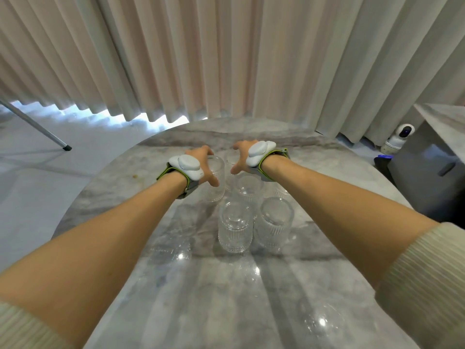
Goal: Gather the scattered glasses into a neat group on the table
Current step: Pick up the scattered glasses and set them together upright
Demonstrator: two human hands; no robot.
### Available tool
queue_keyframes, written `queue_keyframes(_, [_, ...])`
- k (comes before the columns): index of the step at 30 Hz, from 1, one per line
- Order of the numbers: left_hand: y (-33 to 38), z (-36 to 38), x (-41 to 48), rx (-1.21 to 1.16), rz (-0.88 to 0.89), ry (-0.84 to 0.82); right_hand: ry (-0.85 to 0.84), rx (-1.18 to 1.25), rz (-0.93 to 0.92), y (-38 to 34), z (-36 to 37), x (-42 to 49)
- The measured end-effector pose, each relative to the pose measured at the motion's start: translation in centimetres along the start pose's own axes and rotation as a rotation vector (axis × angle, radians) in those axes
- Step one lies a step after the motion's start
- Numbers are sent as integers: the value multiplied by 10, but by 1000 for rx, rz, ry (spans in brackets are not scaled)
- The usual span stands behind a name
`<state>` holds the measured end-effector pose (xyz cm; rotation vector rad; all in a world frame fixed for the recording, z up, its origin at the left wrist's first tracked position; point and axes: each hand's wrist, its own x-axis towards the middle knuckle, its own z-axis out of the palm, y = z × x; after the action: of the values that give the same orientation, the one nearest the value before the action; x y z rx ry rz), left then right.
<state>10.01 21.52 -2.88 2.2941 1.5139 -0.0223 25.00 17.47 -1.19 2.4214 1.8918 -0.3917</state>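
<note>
Several clear ribbed glasses stand upright in a tight cluster at the middle of the round marble table (pixel 176 285). Nearest me are two side by side, one on the left (pixel 235 226) and one on the right (pixel 275 224). Behind them stands another glass (pixel 247 188). My left hand (pixel 205 170) is wrapped around the top of a glass (pixel 215 183) at the cluster's left. My right hand (pixel 242 157) curls over a glass (pixel 231 159) at the back, which is mostly hidden; its grip is unclear. Both wrists carry white sensor bands.
Pale pleated curtains (pixel 226 59) hang just behind the table's far edge. A small white camera (pixel 400 137) sits on the floor at the right beside a grey cabinet (pixel 427 172). A metal stand leg (pixel 37 127) crosses the floor at the left.
</note>
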Motion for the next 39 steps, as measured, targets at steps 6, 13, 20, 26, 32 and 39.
queue_keyframes(6, [0, 7, 6, -12, 7, -2, 37, 46, -28, 6, 5, 6])
queue_keyframes(13, [1, 10, 10, -26, -2, -13, 64, 37, -36, 7, 7, 10])
queue_keyframes(20, [-2, 14, 11, -44, -8, 10, 50, 27, -46, 8, 7, 10])
queue_keyframes(26, [-6, 14, 11, -18, -26, -41, 45, 14, -36, 7, 5, 7])
queue_keyframes(32, [-15, -7, -8, 43, -1, -110, 94, 59, -14, -10, -8, -11])
queue_keyframes(39, [-81, -53, -88, 317, -172, -283, 185, 275, -73, -42, -16, -71])
